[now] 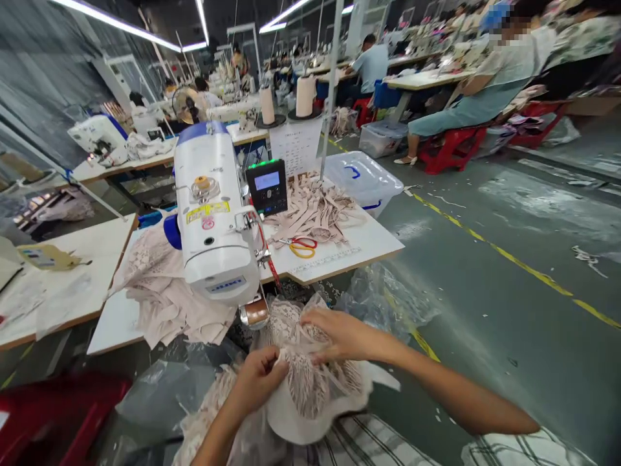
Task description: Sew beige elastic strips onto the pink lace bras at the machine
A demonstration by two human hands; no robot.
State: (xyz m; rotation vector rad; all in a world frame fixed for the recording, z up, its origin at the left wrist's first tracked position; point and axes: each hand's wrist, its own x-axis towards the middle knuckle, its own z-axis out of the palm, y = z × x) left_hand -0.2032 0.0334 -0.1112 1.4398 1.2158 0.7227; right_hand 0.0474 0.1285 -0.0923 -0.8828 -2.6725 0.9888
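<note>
My left hand (259, 375) is closed in a pinch on the near edge of a beige lace garment piece (310, 382) that lies across my lap. My right hand (334, 333) rests on top of the same lace, fingers curled and gripping its upper edge. Both hands sit just below the head of a white sewing machine (213, 207), close to its presser foot (255, 314). The lace runs up toward the needle area.
Piles of beige fabric (165, 291) lie left of the machine, cut strips (315, 210) and red-yellow scissors (303, 246) to the right on the table (349, 249). A control panel (266, 186), a clear plastic bin (363, 178), clear plastic bags, other workers at tables behind.
</note>
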